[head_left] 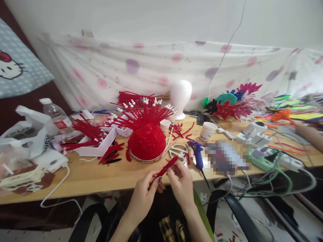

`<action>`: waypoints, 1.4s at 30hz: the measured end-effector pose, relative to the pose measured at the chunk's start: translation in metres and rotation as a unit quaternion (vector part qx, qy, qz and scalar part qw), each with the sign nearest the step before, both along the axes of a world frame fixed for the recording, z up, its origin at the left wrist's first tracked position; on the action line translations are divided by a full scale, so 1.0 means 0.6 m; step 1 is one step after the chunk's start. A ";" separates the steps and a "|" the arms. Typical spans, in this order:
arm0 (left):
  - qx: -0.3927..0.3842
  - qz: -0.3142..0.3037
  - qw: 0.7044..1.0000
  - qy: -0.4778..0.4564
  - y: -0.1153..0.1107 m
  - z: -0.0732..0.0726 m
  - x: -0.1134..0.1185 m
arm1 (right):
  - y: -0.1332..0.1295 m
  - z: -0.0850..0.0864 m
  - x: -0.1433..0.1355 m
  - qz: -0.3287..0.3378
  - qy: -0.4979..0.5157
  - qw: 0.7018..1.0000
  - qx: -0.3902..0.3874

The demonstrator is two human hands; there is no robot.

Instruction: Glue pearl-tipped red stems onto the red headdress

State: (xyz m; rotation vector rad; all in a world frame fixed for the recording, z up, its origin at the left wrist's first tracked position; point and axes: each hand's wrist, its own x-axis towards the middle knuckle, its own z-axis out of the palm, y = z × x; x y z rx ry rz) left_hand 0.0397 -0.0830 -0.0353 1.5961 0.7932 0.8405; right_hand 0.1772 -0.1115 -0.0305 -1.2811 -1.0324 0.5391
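A red fuzzy strip (167, 167) tipped with small white beads is held between both hands at the table's front edge. My left hand (146, 190) pinches its lower end, thumb on top. Near the beaded end, my right hand (179, 178) has its fingers closed around the strip. Just beyond them sits a red dome-shaped headpiece (147, 143), ringed with pearls at its base, with red stems and white beads fanning out on top. Green-handled scissors (178, 151) lie behind my right hand, and a blue glue gun (198, 155) lies to the right.
A white box (97, 144) with red strips stands left, near a plastic bottle (55, 116). Behind are a white foam head (180, 99) and a paper cup (208, 130). Power strips (264, 159) and cables crowd the right, where another person's hand (306, 132) shows.
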 end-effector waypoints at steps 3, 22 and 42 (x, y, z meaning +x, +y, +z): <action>-0.072 -0.024 0.996 -0.045 0.002 -0.002 0.006 | -0.001 -0.006 0.000 -0.035 -0.030 0.999 0.023; -0.078 -0.032 0.994 -0.076 -0.012 -0.017 0.001 | 0.021 -0.012 -0.018 -0.068 0.146 0.987 -0.022; 0.529 0.224 0.799 0.178 0.156 0.068 0.018 | 0.036 -0.028 0.029 -0.017 0.043 0.997 -0.055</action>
